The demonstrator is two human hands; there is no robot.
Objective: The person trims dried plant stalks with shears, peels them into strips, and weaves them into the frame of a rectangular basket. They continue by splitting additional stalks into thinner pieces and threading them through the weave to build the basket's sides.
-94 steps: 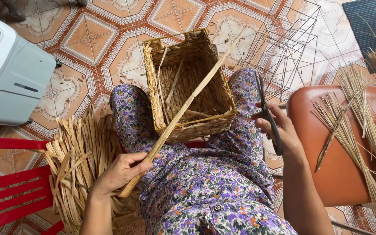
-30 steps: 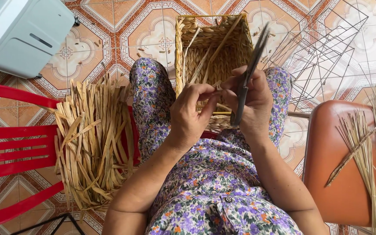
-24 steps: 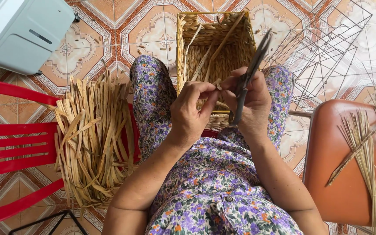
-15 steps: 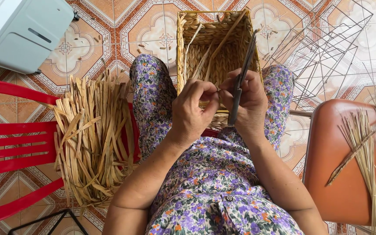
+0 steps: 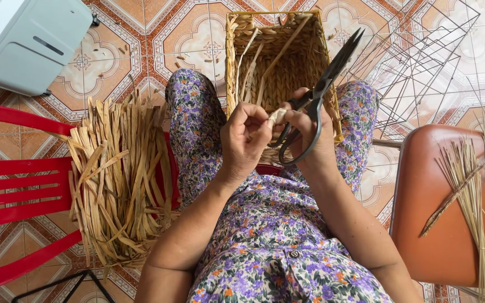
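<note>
A pale strip of dried straw (image 5: pixel 278 116) is pinched between the two hands, just in front of the near wall of a woven basket (image 5: pixel 287 78) that sits on the person's knees. The left hand (image 5: pixel 246 140) is curled tight, thumb and fingers closed on the end of the strip. The right hand (image 5: pixel 310 140) meets it from the other side, its fingers touching the same strip while also threaded through the loops of a pair of black scissors (image 5: pixel 315 98); the blades point up and away over the basket's right rim and stand slightly parted. A few loose strips lean inside the basket, rising past its far edge. The person sits in a purple flowered dress (image 5: pixel 276 247), the basket resting across the lap. To the left, touching the thigh, a thick bundle of flat straw strips (image 5: pixel 122 179) lies on a red plastic chair (image 5: pixel 18 185). Beyond that, at the top left corner, a grey-white plastic box (image 5: pixel 26 42) stands on the patterned tile floor (image 5: pixel 158 39). To the right of the basket bare wire frames (image 5: pixel 422 73) are stacked on the floor, and nearer, an orange-brown stool (image 5: pixel 433 213) carries thin straw stalks (image 5: pixel 478 185) that spill over its far side.
</note>
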